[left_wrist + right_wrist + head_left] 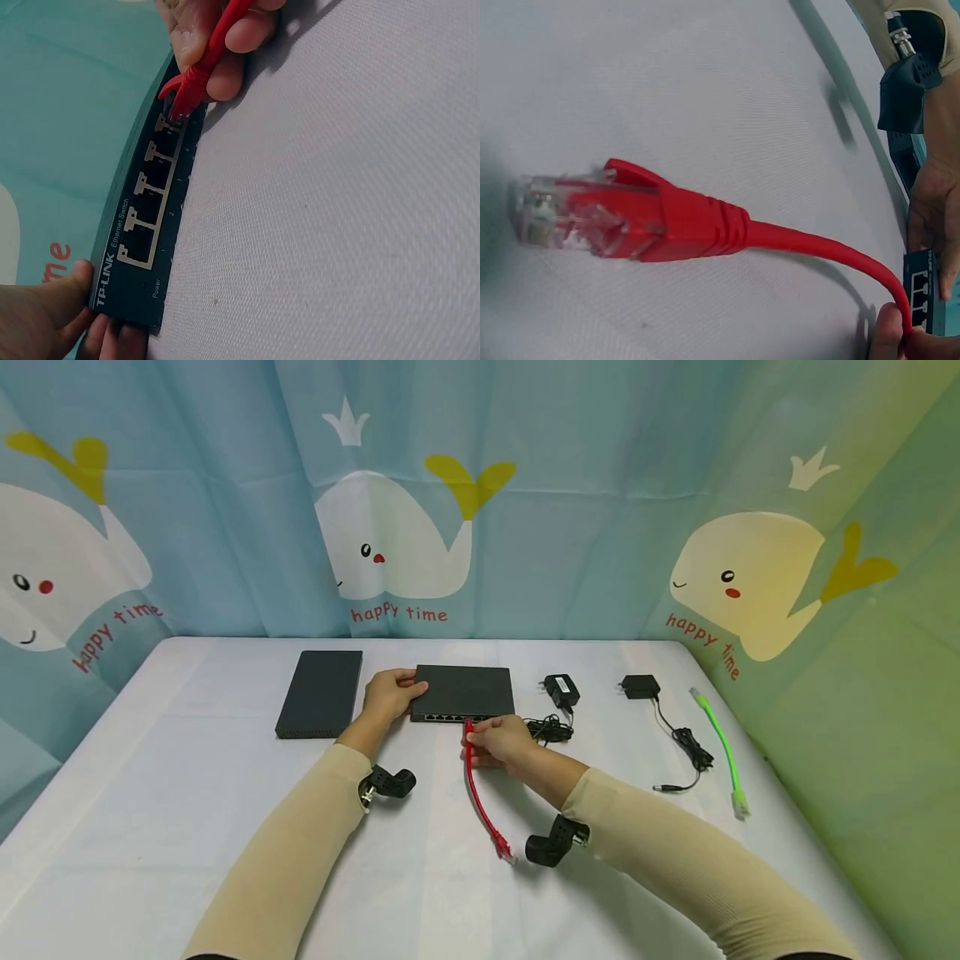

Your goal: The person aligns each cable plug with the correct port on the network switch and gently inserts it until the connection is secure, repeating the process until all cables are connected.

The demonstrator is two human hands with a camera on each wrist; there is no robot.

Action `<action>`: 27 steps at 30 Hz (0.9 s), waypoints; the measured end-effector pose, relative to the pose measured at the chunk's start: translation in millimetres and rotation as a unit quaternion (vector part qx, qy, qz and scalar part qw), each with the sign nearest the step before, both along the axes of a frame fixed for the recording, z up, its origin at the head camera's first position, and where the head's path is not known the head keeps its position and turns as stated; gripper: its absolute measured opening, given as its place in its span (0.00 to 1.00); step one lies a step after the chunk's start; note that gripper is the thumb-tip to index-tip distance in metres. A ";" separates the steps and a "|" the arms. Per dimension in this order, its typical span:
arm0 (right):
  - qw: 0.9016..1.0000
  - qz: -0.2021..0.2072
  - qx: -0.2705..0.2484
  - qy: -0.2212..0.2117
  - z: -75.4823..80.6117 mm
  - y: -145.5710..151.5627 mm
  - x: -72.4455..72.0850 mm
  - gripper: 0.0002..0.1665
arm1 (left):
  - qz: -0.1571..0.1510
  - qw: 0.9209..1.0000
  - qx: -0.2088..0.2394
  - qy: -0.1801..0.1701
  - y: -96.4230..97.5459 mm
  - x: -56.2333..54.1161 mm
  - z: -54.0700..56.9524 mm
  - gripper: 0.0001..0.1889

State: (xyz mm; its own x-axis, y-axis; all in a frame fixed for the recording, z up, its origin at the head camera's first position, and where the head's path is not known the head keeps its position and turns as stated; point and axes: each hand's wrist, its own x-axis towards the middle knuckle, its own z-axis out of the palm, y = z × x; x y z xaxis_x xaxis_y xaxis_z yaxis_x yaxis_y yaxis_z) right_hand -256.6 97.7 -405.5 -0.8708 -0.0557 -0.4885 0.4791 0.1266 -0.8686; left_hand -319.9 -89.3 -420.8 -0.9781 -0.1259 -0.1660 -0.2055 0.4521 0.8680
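A black TP-LINK Ethernet switch (465, 690) lies on the table with its row of ports facing me. My left hand (387, 697) holds its left end, thumb on top and fingertips beneath in the left wrist view. My right hand (504, 742) pinches a short red network cable (217, 41) just behind one plug. That plug (187, 94) is at a port partway along the row; whether it is fully seated I cannot tell. The cable's other plug (622, 217), with a clear tip, hangs free toward me in the right wrist view.
A second black flat box (319, 695) lies left of the left hand. To the right are a power adapter (561, 690) with a bundled cord, another adapter (640, 687) with its cord, and a green network cable (722, 743). A whale-printed curtain (585, 527) hangs behind the white table.
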 end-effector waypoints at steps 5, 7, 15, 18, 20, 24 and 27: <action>1.000 -0.004 -0.005 0.005 -1.4 0.6 -0.1 0.09 | -0.001 1.000 -0.004 0.000 0.7 2.2 1.5 0.23; 1.000 -0.005 -0.005 0.007 -1.6 0.5 -0.2 0.09 | 0.000 1.000 -0.007 0.001 0.8 1.7 1.6 0.23; 1.000 -0.002 -0.005 0.013 -3.4 -0.2 0.9 0.10 | 0.008 0.998 0.034 -0.043 -2.8 -9.0 5.2 0.23; 1.000 -0.001 -0.007 0.019 -3.8 0.1 2.1 0.09 | 0.018 0.998 0.036 -0.044 -2.3 -12.8 7.3 0.23; 1.000 -0.001 -0.005 0.020 -4.0 0.4 2.8 0.08 | 0.017 0.999 0.030 -0.034 -0.8 -14.9 7.8 0.24; 1.000 0.000 0.003 0.022 -3.7 -0.1 4.1 0.06 | 0.000 1.000 -0.030 0.002 0.8 -16.8 4.6 0.25; 1.000 -0.004 0.004 0.024 -3.1 -0.5 4.4 0.06 | -0.011 0.997 -0.073 0.029 1.2 -17.1 0.9 0.26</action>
State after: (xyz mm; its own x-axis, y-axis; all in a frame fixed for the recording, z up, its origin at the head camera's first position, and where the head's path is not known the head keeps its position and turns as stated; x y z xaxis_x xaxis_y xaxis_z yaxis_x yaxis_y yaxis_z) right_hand -252.2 97.3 -408.7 -0.8934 -0.0437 -0.4471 0.4386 0.1303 -0.8892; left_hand -336.9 -88.2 -419.9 -0.9882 -0.1233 -0.0914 -0.1464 0.5785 0.8025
